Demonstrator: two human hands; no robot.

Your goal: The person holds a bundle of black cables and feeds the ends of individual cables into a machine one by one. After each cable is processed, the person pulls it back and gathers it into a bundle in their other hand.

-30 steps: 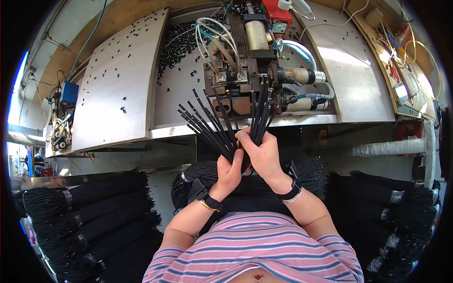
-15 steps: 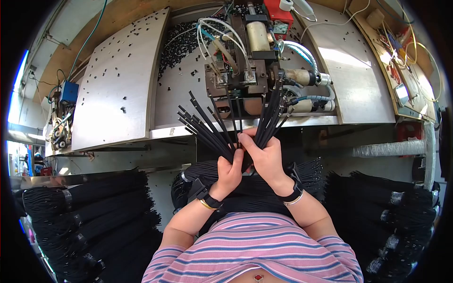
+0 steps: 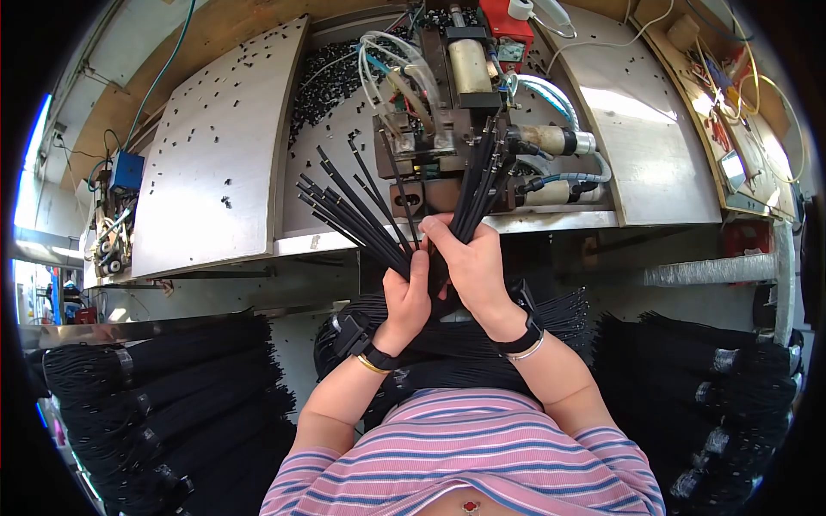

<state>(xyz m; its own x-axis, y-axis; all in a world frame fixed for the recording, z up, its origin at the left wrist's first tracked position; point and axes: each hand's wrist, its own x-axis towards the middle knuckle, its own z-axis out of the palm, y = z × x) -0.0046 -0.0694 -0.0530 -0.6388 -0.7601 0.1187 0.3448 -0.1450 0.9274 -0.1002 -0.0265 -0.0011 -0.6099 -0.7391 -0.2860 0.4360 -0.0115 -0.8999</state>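
My left hand [image 3: 408, 301] is closed around a bundle of black cords [image 3: 348, 215] that fans out up and to the left, with small pale bands near the tips. My right hand [image 3: 473, 271] grips a second bundle of black cords [image 3: 478, 185], standing nearly upright with its tips before the machine. Between the bundles, a single cord [image 3: 397, 181] rises to the left head of the pneumatic machine [image 3: 422, 142]. The right thumb and forefinger meet at this cord's lower part, close to the left thumb. The lower ends of the cords are hidden behind the hands.
Small black pieces [image 3: 323, 95] lie heaped left of the machine and scattered over the left metal panel [image 3: 211, 163]. Thick bundles of black cords hang at the left [image 3: 172, 396] and right [image 3: 688, 404]. More cords [image 3: 456, 365] lie across the lap. Air hoses [image 3: 559, 95] run around the machine.
Both hands have shifted slightly left and upward with their bundles. Two cords stood between the bundles before; now one does, farther left. The machine's clear-topped heads and their hoses have shifted.
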